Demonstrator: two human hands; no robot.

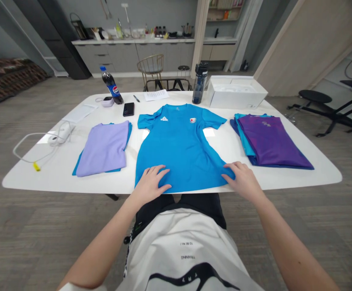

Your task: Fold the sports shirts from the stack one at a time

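Right now the left hand (150, 184) and the right hand (244, 182) rest flat on the lower part of a bright blue T-shirt (178, 149), well apart, one toward each side; their fingers are spread and neither hand grips the cloth. The shirt lies spread out at the near edge of the white tabletop (57, 178), collar pointing away from the person, its hem reaching the edge; to its left sits a folded lavender shirt (103, 148) over a blue layer; to its right lies a folded purple shirt (269, 141) on turquoise and blue layers. Farther back stand a Pepsi bottle (111, 85), a dark water bottle (200, 83) and an open white box (236, 93); a black phone (128, 109), a pen (136, 98) and a sheet of paper (156, 95) lie between them; a white cable (36, 151) trails at the left.
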